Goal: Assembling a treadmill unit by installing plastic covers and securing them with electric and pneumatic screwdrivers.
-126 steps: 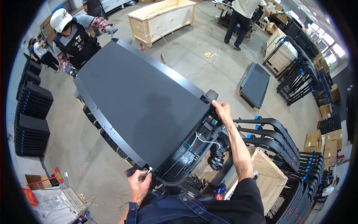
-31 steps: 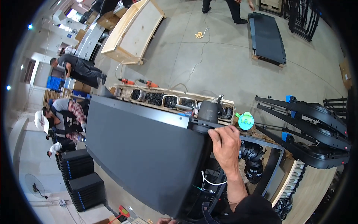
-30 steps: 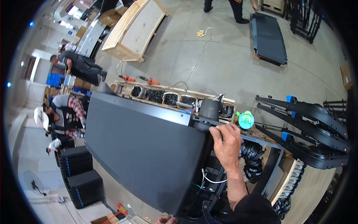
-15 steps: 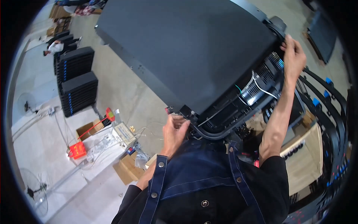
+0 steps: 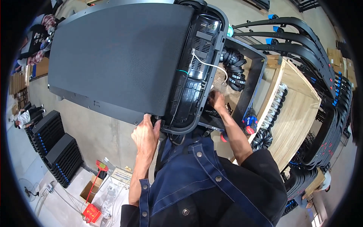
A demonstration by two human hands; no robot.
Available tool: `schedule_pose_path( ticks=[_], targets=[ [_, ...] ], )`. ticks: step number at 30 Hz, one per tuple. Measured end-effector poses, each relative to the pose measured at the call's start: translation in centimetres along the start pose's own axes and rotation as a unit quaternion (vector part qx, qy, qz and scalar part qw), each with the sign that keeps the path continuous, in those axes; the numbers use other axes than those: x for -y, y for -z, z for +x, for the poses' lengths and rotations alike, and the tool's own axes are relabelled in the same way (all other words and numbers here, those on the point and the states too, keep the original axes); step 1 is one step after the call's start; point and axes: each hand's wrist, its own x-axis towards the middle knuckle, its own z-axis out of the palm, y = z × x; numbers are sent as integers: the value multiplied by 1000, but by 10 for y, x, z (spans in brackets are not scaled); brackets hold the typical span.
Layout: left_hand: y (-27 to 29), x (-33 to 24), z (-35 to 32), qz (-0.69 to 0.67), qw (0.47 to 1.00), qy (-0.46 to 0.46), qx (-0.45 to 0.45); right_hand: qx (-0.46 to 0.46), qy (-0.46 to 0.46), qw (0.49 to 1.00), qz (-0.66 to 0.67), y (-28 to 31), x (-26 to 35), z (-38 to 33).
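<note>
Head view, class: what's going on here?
The person's left hand touches the near corner of a long dark deck. The right hand reaches into the dark frame beside it, near a black bundle; whether it holds anything is unclear. A white cable lies across the deck's uncovered end.

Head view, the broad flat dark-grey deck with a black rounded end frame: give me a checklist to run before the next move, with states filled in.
1. Left hand at the near corner of the broad flat dark-grey deck: ok.
2. Right hand on the deck: not ok; it is over or inside the open dark metal bin.
3. Right hand empty: cannot tell; fingertips are hidden.
4. Thin white cable kept within the black rounded end frame: not ok; it crosses the edge.
5. Blue-and-red handheld power tool apart from both hands: ok.
</note>
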Motion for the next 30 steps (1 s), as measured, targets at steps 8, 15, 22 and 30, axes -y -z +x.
schedule_pose_path(
  ticks=[8,15,22,30],
  targets=[
    [11,20,5,-24,995,-76,60,78,46,988,-125,-63,-15,-4],
    [25,67,13,-191,963,-150,118,-62,-296,904,303,-21,27,-41],
    [33,99,31,-224,894,-388,33,-256,-114,681,677,75,173,-170],
    [43,33,82,167,595,-786,22,-200,4,925,324,79,232,-223]
  ],
)
